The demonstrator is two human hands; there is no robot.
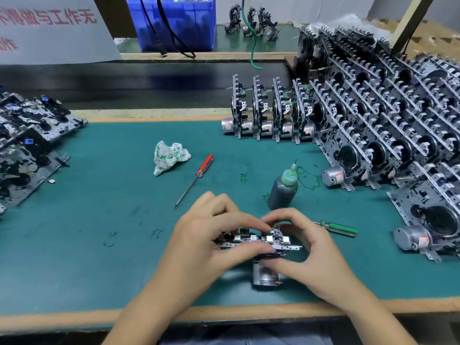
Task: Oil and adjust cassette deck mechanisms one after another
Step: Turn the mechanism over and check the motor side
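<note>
Mostly hidden under curled fingers: cassette deck mechanism [261, 241], near the front edge of the green mat [99, 220]. Gripped from both sides, left hand [211, 235] and right hand [306, 242] pinching its top. Just behind, oil bottle [283, 188].

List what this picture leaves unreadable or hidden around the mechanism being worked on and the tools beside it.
- Mechanism in the head view: both hands cover its sides, so the part being adjusted is hidden.
- Left hand and right hand: fingertip contact is blurred.
- Green screwdriver: its shaft runs behind the right hand.
- Oil bottle: oil level unreadable through dark plastic.
- Sign: text cut off by the frame's left edge.
</note>
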